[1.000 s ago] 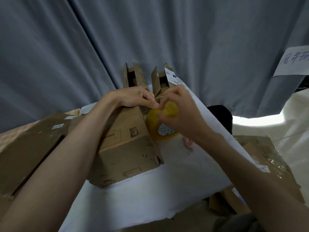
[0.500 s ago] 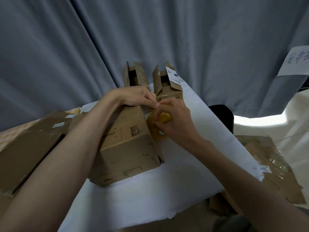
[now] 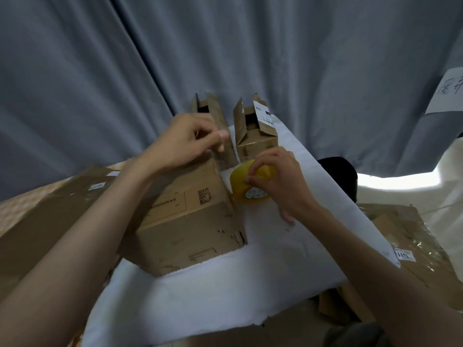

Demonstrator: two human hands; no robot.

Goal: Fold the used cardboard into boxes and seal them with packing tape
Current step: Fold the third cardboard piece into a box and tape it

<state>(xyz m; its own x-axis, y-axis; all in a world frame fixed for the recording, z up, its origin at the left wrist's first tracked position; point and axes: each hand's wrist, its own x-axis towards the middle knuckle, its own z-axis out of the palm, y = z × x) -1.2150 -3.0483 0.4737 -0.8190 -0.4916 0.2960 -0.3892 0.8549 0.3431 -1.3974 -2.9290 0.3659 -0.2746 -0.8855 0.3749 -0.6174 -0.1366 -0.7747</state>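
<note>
While grey curtains [image 3: 275, 58] hang at the far side, a white-covered tabletop [image 3: 225, 291] carries the big cardboard box [image 3: 185, 221] lying left of centre. Two small open boxes [image 3: 253, 131] stand behind it. Over the big box's far end, the left hand [image 3: 186, 140] has its grip narrow, fingertips pinched; what it holds I cannot tell. Just right of the box, the right hand [image 3: 280, 179] grips the yellow tape roll [image 3: 246, 182].

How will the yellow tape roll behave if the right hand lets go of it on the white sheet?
The tape roll is round and stands tilted on its edge under the right hand, so it would probably roll or fall flat. It looks stiff and will likely keep its shape. The white sheet looks soft, which may slow it.
</note>
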